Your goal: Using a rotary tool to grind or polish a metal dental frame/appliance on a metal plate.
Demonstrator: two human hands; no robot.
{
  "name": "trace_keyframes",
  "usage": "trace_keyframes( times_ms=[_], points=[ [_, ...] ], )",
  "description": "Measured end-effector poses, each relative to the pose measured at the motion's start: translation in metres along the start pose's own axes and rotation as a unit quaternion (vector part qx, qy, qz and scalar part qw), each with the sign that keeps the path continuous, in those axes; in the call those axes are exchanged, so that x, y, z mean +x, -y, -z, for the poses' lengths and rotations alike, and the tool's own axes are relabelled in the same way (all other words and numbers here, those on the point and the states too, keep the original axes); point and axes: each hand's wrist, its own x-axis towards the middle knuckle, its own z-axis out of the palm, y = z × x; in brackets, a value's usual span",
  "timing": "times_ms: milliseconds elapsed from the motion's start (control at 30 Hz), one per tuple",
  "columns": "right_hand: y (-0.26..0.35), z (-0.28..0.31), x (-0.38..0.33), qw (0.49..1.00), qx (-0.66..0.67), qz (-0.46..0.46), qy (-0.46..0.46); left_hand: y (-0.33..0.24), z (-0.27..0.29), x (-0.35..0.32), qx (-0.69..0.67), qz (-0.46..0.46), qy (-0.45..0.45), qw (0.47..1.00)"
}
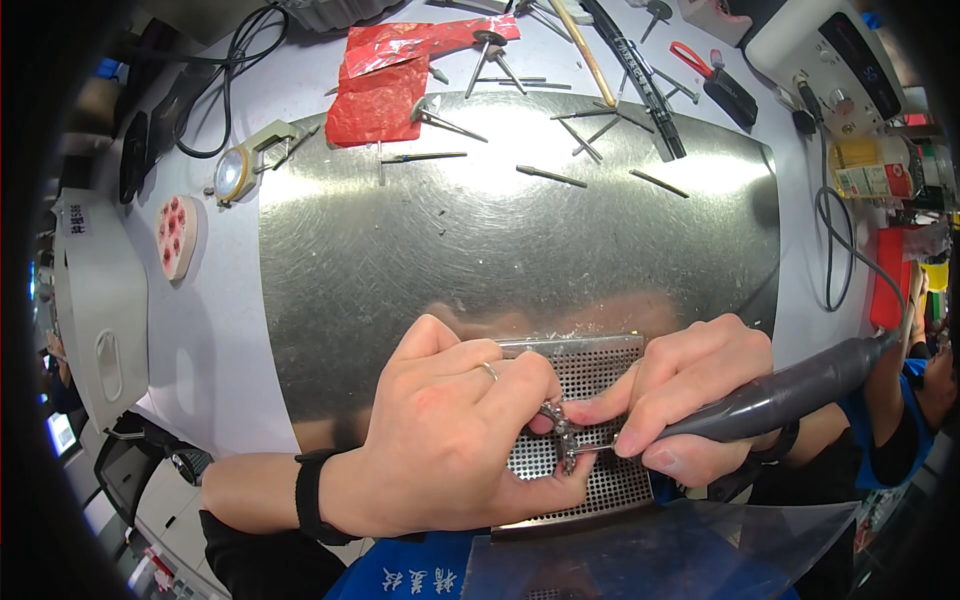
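Note:
My left hand, with a ring and a black wristband, pinches a small, shiny, knobbly metal dental framework between its fingers and thumb. My right hand grips a dark grey rotary handpiece like a pen. The thin bur at its tip meets or nearly meets the framework's right side; contact is too small to tell. A right-hand finger rests by the framework's upper part. Both hands are over a perforated metal grate. Part of the framework is hidden by my left fingers.
Beyond the grate lies a steel sheet with several loose burs, a red wrapper and a black marker. A dial gauge and a pink-spotted cast sit left. The handpiece cord leads toward a white control unit. A clear sheet is below.

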Motion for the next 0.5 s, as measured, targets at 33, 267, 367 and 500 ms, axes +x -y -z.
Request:
trace_keyframes(
  times_ms=[33,267,367,500],
  points=[
    [0.0023,0.0014,0.0003,1.0,0.002,0.0,0.002,-0.0004,0.001,0.0,-0.005,0.003,0.002,1.0],
    [0.0055,0.003,-0.0062,0.997,0.049,-0.045,-0.03,-0.0017,0.0004,0.0004,0.012,0.01,0.016,1.0],
    [0.0044,0.0044,-0.0029,0.998,0.038,-0.053,-0.019,-0.0024,0.0012,-0.0002,0.018,0.018,0.017,1.0],
    [0.0053,0.0037,-0.0026,0.998,0.032,-0.058,-0.018,-0.0017,0.0004,-0.0011,0.004,0.009,0.012,1.0]
  ],
)
